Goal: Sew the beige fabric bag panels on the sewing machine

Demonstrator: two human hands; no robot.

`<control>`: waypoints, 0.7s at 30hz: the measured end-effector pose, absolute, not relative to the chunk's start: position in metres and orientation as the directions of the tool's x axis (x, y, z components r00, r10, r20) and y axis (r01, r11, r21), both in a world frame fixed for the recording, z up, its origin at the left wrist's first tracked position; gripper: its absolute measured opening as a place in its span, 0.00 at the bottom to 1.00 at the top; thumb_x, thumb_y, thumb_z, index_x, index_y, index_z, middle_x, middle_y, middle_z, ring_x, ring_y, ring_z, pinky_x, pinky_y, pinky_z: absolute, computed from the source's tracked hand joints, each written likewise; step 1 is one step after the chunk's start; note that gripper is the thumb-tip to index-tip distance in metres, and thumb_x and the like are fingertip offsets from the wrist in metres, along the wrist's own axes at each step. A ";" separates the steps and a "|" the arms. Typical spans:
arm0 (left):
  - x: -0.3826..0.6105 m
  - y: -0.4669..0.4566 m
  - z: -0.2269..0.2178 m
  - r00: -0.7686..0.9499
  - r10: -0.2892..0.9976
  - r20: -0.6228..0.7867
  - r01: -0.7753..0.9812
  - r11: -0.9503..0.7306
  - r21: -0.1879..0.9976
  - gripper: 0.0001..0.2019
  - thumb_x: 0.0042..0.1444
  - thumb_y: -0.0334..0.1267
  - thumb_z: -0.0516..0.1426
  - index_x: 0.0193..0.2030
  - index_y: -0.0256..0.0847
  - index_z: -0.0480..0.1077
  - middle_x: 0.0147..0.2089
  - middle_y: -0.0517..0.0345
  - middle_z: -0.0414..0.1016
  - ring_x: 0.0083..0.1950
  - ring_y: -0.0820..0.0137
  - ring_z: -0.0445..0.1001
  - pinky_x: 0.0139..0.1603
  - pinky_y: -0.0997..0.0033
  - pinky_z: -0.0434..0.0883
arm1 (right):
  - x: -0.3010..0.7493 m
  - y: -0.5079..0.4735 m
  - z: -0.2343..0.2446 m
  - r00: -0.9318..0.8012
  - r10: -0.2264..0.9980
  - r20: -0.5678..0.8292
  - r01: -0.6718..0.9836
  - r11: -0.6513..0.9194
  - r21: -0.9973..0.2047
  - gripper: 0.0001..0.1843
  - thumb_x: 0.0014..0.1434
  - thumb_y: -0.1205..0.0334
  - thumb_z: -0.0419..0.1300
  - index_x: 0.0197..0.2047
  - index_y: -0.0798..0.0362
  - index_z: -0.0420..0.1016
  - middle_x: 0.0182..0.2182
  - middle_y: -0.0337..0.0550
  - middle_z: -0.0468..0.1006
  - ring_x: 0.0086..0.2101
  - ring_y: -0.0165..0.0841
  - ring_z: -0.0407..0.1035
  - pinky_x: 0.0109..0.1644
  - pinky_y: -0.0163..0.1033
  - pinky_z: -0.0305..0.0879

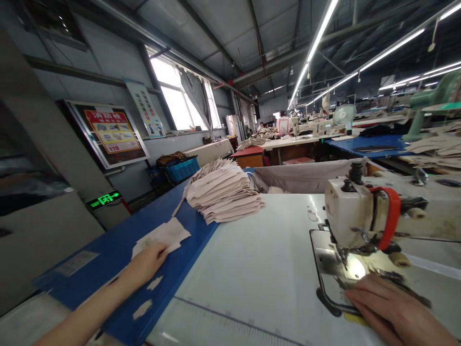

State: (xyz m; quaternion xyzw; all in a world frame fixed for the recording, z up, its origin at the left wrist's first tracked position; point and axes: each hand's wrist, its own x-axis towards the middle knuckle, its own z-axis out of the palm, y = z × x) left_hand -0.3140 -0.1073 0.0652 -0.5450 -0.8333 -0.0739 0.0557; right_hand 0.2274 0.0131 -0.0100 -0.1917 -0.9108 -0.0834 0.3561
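On the blue tabletop at the left, my left hand (149, 262) lies over the near edge of a pale beige fabric piece (172, 234). Its fingers are curled in and closed on the fabric; the fingertips are partly hidden. Beyond it stands a thick stack of similar fabric pieces (226, 192). At the right, my right hand (392, 307) rests by the metal plate below the needle area of a sewing machine (351, 209). Its fingers stretch forward, close to the lit spot, and I see no cloth in them.
Two small fabric scraps (143, 310) lie on the blue surface (118, 240). A printed ruler (234, 319) runs along the front of the pale table (259, 259). Behind the table is a cloth-lined bin (306, 175). A lit green sign (104, 199) stands at the left.
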 end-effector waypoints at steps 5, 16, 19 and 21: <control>-0.287 -0.103 0.099 -0.466 0.849 0.248 0.884 0.457 0.097 0.19 0.59 0.47 0.44 0.32 0.41 0.73 0.33 0.48 0.79 0.38 0.55 0.79 0.38 0.63 0.70 | 0.229 0.013 -0.017 -0.678 0.367 0.637 0.436 0.898 -0.053 0.12 0.65 0.65 0.53 0.44 0.46 0.78 0.37 0.40 0.83 0.38 0.33 0.78 0.40 0.32 0.74; -0.116 -0.079 0.052 -0.074 0.991 0.115 0.944 0.033 0.327 0.13 0.60 0.40 0.46 0.29 0.43 0.67 0.32 0.54 0.77 0.38 0.62 0.76 0.40 0.66 0.67 | 0.226 0.010 -0.017 -0.711 0.524 0.469 0.481 0.849 -0.219 0.14 0.69 0.65 0.49 0.41 0.51 0.77 0.36 0.45 0.78 0.38 0.36 0.73 0.44 0.41 0.69; -0.072 -0.065 0.031 -0.004 0.996 0.084 0.919 -0.029 0.393 0.13 0.59 0.40 0.47 0.26 0.42 0.66 0.28 0.58 0.75 0.34 0.65 0.76 0.36 0.69 0.67 | 0.226 0.004 -0.011 -0.728 0.505 0.464 0.480 0.858 -0.180 0.16 0.69 0.66 0.47 0.40 0.52 0.76 0.34 0.45 0.77 0.37 0.37 0.71 0.43 0.41 0.67; -0.048 -0.059 0.028 0.044 0.998 0.055 0.880 -0.065 0.471 0.14 0.61 0.42 0.47 0.29 0.41 0.68 0.27 0.59 0.75 0.31 0.66 0.75 0.33 0.70 0.68 | 0.230 -0.003 -0.003 -0.753 0.493 0.435 0.479 0.865 -0.151 0.15 0.69 0.67 0.48 0.37 0.53 0.75 0.32 0.44 0.76 0.35 0.36 0.69 0.41 0.39 0.65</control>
